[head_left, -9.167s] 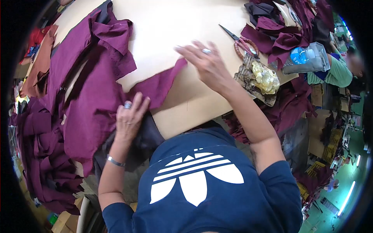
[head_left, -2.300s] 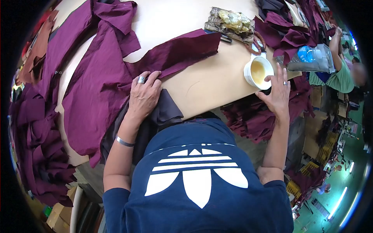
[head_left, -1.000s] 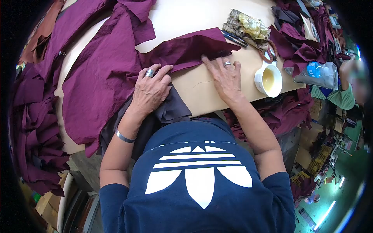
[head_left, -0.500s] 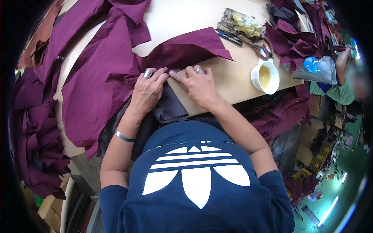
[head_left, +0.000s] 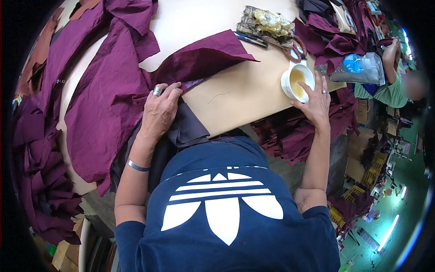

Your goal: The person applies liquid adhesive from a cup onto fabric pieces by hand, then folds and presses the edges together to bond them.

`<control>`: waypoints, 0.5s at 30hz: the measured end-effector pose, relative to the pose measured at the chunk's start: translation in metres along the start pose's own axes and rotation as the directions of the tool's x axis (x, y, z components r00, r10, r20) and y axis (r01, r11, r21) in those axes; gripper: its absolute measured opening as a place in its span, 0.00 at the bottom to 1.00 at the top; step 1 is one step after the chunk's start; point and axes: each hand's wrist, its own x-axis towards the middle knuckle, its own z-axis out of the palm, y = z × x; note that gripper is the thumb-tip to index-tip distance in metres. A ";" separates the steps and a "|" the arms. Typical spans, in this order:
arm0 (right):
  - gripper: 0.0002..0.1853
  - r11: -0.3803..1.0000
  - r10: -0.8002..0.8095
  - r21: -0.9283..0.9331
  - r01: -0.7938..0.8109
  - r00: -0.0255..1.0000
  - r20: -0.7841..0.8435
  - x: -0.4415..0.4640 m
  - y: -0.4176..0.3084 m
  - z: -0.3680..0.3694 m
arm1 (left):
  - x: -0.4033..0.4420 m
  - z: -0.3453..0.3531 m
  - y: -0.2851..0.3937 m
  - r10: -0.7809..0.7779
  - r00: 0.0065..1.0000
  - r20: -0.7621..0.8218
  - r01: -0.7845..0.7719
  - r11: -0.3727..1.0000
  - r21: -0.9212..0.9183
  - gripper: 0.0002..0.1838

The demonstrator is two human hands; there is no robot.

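My left hand [head_left: 159, 111], with a ring and a wrist bangle, has its fingers bent and closed on the edge of a maroon fabric piece [head_left: 199, 54] at the table edge. The fabric's near edge is folded, and a patterned strip shows beside my fingertips. A dark grey fabric [head_left: 188, 127] hangs below that hand. My right hand [head_left: 315, 99] is at a white cup [head_left: 285, 86] holding a pale yellow paste or liquid. One fingertip reaches into the cup, the thumb is by its near rim, and the other fingers are spread outside.
A larger maroon fabric [head_left: 106, 99] lies to the left. Behind the cup are pens [head_left: 251, 40] and a crusted block [head_left: 267, 27]. Maroon fabric piles [head_left: 303, 131] lie below the table edge. At right, another person's arm [head_left: 390, 59] is near a plastic bottle [head_left: 355, 63].
My right hand has left the fabric and moved right to the cup, a fingertip now inside it. My left hand stays on the fabric edge. The whole view has shifted slightly.
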 end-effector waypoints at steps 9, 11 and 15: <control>0.24 0.986 -0.026 0.161 0.040 0.996 -0.088 -0.009 0.001 -0.008 | -0.001 -0.004 0.004 0.008 0.999 0.034 -0.009 0.999 0.041 0.07; 0.20 0.992 -0.073 0.094 0.081 0.994 -0.078 -0.018 -0.005 -0.014 | -0.001 -0.003 0.003 0.019 0.999 0.027 -0.020 0.999 0.046 0.07; 0.12 0.943 -0.250 0.197 0.267 0.963 -0.105 -0.015 -0.046 -0.028 | -0.002 0.000 0.002 0.017 1.000 0.011 -0.018 0.999 0.043 0.07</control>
